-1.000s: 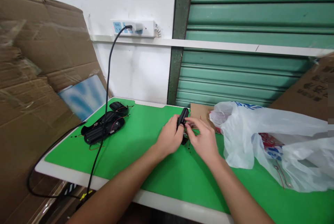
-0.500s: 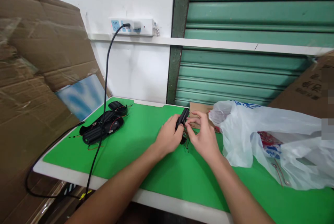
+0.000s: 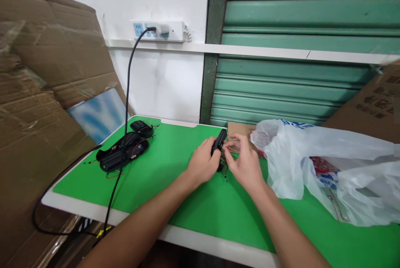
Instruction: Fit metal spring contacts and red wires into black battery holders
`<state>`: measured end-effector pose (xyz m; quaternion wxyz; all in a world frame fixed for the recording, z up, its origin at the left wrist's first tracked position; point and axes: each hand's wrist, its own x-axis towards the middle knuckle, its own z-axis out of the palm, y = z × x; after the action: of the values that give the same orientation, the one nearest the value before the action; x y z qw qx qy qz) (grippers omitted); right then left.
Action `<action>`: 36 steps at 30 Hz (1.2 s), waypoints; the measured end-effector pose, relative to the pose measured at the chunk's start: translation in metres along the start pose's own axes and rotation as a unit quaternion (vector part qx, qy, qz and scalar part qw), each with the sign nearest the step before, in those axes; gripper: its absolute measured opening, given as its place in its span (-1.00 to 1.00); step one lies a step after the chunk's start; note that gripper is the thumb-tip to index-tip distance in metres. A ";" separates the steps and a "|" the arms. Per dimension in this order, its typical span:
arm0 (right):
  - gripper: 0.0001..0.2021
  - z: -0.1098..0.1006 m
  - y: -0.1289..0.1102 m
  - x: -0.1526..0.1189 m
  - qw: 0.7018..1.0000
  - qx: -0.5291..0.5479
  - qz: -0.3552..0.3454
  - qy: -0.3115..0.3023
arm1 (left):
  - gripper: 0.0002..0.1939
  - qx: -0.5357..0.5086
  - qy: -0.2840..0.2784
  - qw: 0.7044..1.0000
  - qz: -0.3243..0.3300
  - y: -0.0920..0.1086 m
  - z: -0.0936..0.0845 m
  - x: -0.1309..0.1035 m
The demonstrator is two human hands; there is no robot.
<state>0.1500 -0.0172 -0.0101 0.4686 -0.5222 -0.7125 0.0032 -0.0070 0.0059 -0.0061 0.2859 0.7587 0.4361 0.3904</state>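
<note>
A black plastic part [image 3: 221,138] with thin wires hanging from its lower end is gripped by my left hand [image 3: 203,160], thumb on the near side and fingers behind. Close on its right side is my right hand [image 3: 244,163], with thumb and index fingertips pinched together at the part's edge; what lies between them is too small to make out. Both hands are over the green mat [image 3: 200,205]. Farther left lie several similar black parts [image 3: 125,153] with red and black wires.
A black cable [image 3: 127,93] runs from the wall power strip [image 3: 178,30] down across the black parts. On the right lies a white plastic bag [image 3: 290,151] with red items. Cardboard [image 3: 56,51] stands at the left, and a cardboard piece [image 3: 239,128] lies behind my right hand.
</note>
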 end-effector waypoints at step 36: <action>-0.80 0.004 0.004 -0.005 0.997 -0.049 -0.055 -0.028 | -0.71 0.146 -0.018 0.989 -0.012 0.011 -0.002 -0.005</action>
<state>0.1500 -0.0169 -0.0178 0.4216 -0.5046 -0.7522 -0.0427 -0.0059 -0.0034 0.0019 0.1841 0.7938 0.4927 0.3053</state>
